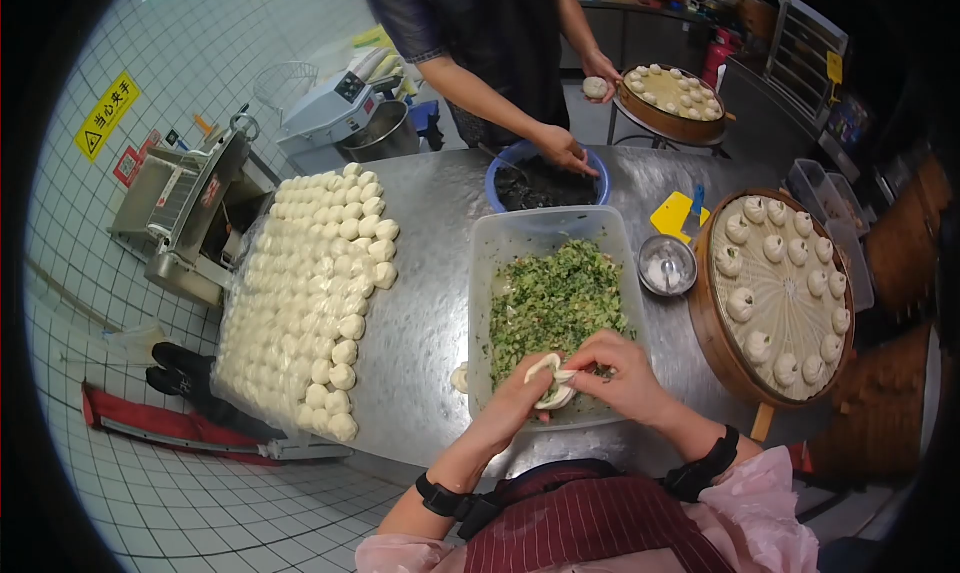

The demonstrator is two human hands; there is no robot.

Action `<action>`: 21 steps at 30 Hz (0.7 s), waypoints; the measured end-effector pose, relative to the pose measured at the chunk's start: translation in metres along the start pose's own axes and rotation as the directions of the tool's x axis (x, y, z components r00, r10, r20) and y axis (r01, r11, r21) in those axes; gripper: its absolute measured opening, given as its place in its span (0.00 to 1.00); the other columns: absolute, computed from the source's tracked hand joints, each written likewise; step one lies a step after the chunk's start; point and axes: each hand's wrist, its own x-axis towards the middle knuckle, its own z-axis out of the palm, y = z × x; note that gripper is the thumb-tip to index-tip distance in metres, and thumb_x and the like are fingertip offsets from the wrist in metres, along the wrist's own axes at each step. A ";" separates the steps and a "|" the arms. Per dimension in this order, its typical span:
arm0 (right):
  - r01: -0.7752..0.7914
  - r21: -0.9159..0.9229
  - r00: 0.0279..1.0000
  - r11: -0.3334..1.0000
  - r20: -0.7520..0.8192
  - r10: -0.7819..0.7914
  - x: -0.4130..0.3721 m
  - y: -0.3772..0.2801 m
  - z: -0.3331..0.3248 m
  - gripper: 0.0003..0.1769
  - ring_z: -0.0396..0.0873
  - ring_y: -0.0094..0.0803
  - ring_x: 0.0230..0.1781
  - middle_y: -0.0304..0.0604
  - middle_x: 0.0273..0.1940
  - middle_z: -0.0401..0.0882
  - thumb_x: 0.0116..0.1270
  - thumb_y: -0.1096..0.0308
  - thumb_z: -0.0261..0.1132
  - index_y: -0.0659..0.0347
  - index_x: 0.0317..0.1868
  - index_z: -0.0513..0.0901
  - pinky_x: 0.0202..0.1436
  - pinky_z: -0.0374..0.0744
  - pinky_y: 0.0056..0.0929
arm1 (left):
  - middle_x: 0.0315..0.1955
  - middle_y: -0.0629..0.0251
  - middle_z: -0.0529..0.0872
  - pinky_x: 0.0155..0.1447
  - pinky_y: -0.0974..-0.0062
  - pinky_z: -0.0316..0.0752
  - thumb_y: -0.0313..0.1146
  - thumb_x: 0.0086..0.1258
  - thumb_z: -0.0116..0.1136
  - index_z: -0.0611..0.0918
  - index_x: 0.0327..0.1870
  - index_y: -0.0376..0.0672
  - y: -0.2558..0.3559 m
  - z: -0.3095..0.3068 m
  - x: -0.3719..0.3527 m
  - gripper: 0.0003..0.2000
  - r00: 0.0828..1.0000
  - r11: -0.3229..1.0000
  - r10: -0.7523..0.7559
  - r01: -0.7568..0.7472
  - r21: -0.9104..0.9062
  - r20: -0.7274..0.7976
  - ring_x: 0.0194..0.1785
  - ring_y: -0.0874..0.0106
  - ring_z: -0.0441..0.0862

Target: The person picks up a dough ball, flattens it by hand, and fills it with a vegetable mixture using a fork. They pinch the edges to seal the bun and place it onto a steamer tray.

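You're mid-pleat, I think: L hand (508, 410) cups the dough wrapper (553, 384) over the filling tub (548, 214) near edge, R hand (622, 375) fingers pinched narrow on its rim; next needs small turn-and-pinch to close.

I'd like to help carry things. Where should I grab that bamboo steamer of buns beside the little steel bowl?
Take the bamboo steamer by its outer wall, one hand on each opposite side, coming in low. Buns sit close to the rim, so reaching from above would likely squash them, and its wide, flat shape probably needs two hands.
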 end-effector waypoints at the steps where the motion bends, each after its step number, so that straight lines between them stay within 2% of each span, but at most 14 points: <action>1: 0.000 -0.001 1.000 1.000 0.002 0.000 0.002 -0.005 0.001 0.09 0.73 0.23 0.32 0.36 0.34 0.75 0.56 0.69 0.71 0.61 0.37 0.85 0.36 0.72 0.21 | 0.48 0.67 0.76 0.39 0.79 0.75 0.39 0.75 0.44 0.66 0.65 0.41 -0.001 0.000 -0.001 0.21 1.000 1.000 0.001 -0.001 -0.002 -0.001 0.46 0.77 0.76; 3: -0.112 0.002 0.993 0.994 -0.024 0.112 0.004 -0.018 0.000 0.08 0.73 0.23 0.33 0.36 0.33 0.76 0.57 0.68 0.70 0.61 0.36 0.84 0.36 0.72 0.21 | 0.47 0.65 0.77 0.41 0.77 0.77 0.36 0.74 0.44 0.67 0.62 0.42 -0.005 -0.001 -0.002 0.18 0.993 0.992 0.076 -0.084 0.097 0.089 0.47 0.75 0.77; 4: -0.113 0.001 0.993 0.994 -0.024 0.113 0.004 -0.016 0.000 0.08 0.73 0.23 0.33 0.36 0.33 0.76 0.57 0.68 0.70 0.61 0.36 0.84 0.36 0.72 0.21 | 0.47 0.65 0.77 0.41 0.77 0.77 0.36 0.74 0.44 0.67 0.62 0.42 -0.008 -0.002 -0.001 0.18 0.993 0.992 0.076 -0.084 0.097 0.089 0.47 0.75 0.77; 7: -0.199 0.035 0.978 0.979 0.077 0.196 0.003 -0.006 -0.001 0.08 0.73 0.23 0.33 0.36 0.33 0.76 0.57 0.69 0.70 0.61 0.36 0.84 0.36 0.72 0.21 | 0.49 0.63 0.76 0.40 0.78 0.76 0.34 0.74 0.43 0.66 0.64 0.42 -0.003 0.002 -0.002 0.19 0.985 0.984 0.149 -0.156 0.082 0.086 0.47 0.75 0.77; 9: -0.206 0.118 0.978 0.971 0.034 0.204 0.001 -0.001 0.000 0.08 0.71 0.20 0.32 0.36 0.34 0.76 0.56 0.69 0.72 0.60 0.36 0.85 0.33 0.69 0.20 | 0.47 0.66 0.76 0.43 0.82 0.74 0.35 0.74 0.43 0.66 0.65 0.42 0.019 0.012 -0.013 0.20 1.000 0.974 -0.013 0.008 -0.226 -0.021 0.47 0.78 0.75; 13: -0.175 0.086 0.984 0.981 -0.018 0.177 0.001 0.000 -0.002 0.07 0.73 0.21 0.32 0.36 0.35 0.77 0.55 0.70 0.71 0.60 0.35 0.85 0.34 0.70 0.21 | 0.46 0.66 0.76 0.43 0.83 0.73 0.37 0.75 0.42 0.66 0.65 0.42 0.007 0.003 -0.007 0.20 0.998 0.965 0.058 -0.059 -0.256 -0.011 0.46 0.79 0.75; 15: 0.086 -0.046 0.996 0.995 -0.015 -0.086 0.003 -0.009 0.000 0.07 0.75 0.27 0.35 0.39 0.34 0.78 0.54 0.72 0.70 0.62 0.35 0.84 0.39 0.74 0.24 | 0.46 0.66 0.76 0.42 0.82 0.72 0.39 0.76 0.42 0.66 0.65 0.43 0.003 0.004 -0.006 0.20 0.991 0.992 0.125 -0.124 0.013 -0.043 0.45 0.79 0.74; 16: 0.112 -0.077 0.994 0.991 -0.006 -0.113 0.004 -0.018 0.000 0.08 0.75 0.29 0.35 0.39 0.34 0.77 0.53 0.73 0.69 0.62 0.35 0.84 0.39 0.74 0.25 | 0.46 0.66 0.76 0.43 0.81 0.73 0.36 0.75 0.41 0.67 0.64 0.42 0.008 0.007 -0.009 0.19 0.990 0.985 0.141 -0.137 0.108 -0.029 0.45 0.78 0.74; 17: 0.111 -0.076 0.994 0.991 -0.005 -0.112 0.006 -0.020 0.001 0.08 0.75 0.29 0.35 0.39 0.34 0.77 0.53 0.73 0.69 0.62 0.35 0.84 0.39 0.74 0.25 | 0.46 0.66 0.76 0.43 0.81 0.73 0.36 0.75 0.41 0.67 0.64 0.42 0.005 0.005 -0.008 0.19 0.990 0.985 0.139 -0.135 0.107 -0.031 0.45 0.78 0.74; 19: -0.032 0.059 0.999 0.998 -0.039 0.034 0.008 -0.023 0.003 0.08 0.72 0.23 0.33 0.38 0.36 0.77 0.54 0.71 0.71 0.61 0.35 0.85 0.36 0.71 0.22 | 0.47 0.64 0.76 0.44 0.79 0.74 0.32 0.73 0.40 0.67 0.63 0.41 -0.005 -0.001 -0.003 0.19 0.957 0.895 0.277 -0.291 0.338 0.090 0.47 0.77 0.75; 21: -0.071 0.067 0.997 0.995 -0.008 0.071 0.007 -0.011 0.003 0.08 0.72 0.23 0.33 0.37 0.35 0.77 0.54 0.70 0.71 0.61 0.35 0.85 0.36 0.71 0.22 | 0.48 0.63 0.76 0.45 0.79 0.74 0.30 0.72 0.40 0.66 0.64 0.40 -0.005 -0.004 0.000 0.20 0.960 0.887 0.270 -0.278 0.369 0.074 0.48 0.76 0.75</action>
